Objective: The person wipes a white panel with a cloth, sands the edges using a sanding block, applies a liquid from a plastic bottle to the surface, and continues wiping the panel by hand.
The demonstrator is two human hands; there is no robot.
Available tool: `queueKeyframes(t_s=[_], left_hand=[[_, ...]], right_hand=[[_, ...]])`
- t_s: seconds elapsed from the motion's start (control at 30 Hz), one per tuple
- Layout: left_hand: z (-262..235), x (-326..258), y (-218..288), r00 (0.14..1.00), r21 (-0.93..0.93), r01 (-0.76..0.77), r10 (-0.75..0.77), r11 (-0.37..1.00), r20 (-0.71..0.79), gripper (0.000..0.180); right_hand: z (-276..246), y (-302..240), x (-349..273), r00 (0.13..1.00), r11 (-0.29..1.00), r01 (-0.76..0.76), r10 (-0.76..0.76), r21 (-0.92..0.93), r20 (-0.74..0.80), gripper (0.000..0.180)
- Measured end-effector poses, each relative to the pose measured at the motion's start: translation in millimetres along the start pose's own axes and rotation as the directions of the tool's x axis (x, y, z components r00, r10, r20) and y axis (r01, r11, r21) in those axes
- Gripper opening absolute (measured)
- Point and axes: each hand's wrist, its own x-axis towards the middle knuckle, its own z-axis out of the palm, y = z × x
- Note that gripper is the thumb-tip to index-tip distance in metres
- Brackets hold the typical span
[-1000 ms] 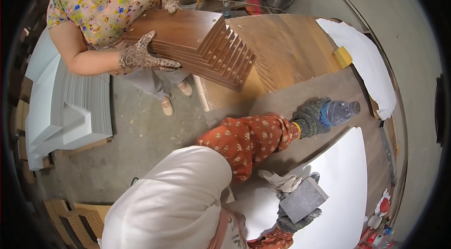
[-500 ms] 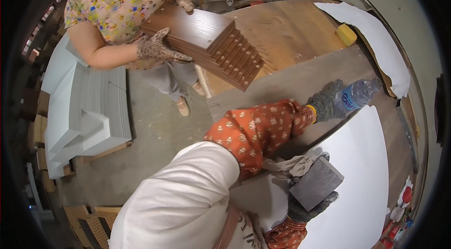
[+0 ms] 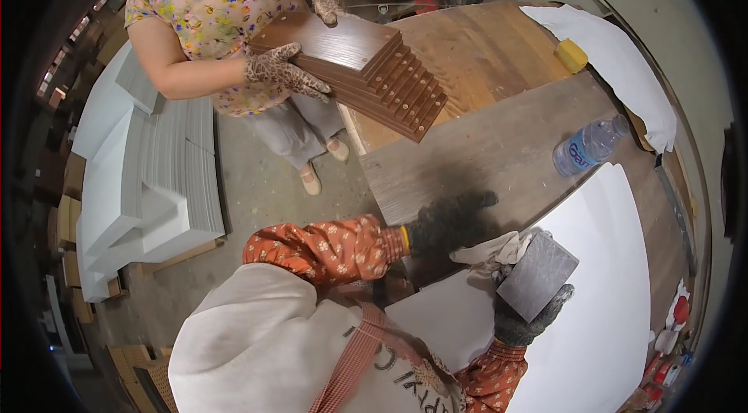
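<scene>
The right hand (image 3: 523, 321), in a dark glove, is closed around a grey block (image 3: 538, 275). The block sits tilted over the near edge of a white panel (image 3: 600, 296), with a pale cloth (image 3: 492, 251) bunched against its upper side. Whether the block face lies flat on the panel cannot be told.

The left hand (image 3: 446, 220), also gloved, rests palm down with fingers spread on the grey-brown board (image 3: 483, 156) just beyond the panel edge. It grips nothing. The forearm, in an orange patterned sleeve, crosses the body from the lower left.

Risks, as judged from this position:
- The block is held near one corner and tilted. A corner could dig into the white face and mark it.
- The cloth lies right against the block. It could be drawn under it and drag.
- A water bottle (image 3: 590, 146) lies on its side on the surface, near the panel's far edge. A jolt to the surface could roll it onto the panel.
- A second person (image 3: 222, 15) stands just across the surface, both gloved hands holding a stepped stack of brown boards (image 3: 354, 70) tilted over it. The lower ends overhang the surface well ahead of the left hand; a board sliding off would land in that direction.

A yellow sponge (image 3: 571, 55) sits far off.
</scene>
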Motion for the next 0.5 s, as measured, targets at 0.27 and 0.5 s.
queueKeyframes(t_s=[0.27,0.5], left_hand=[[3,-40,-28,0.94,-0.477,0.324,-0.336,0.817,0.063,0.037],[17,15,-100,0.974,-0.43,0.187,-0.223,0.883,-0.034,0.037]], right_hand=[[-2,-1,5,1.0,1.0,-0.008,0.008,0.025,0.01,0.069],[-2,1,7,0.979,0.998,-0.018,0.031,-0.066,0.204,0.068]])
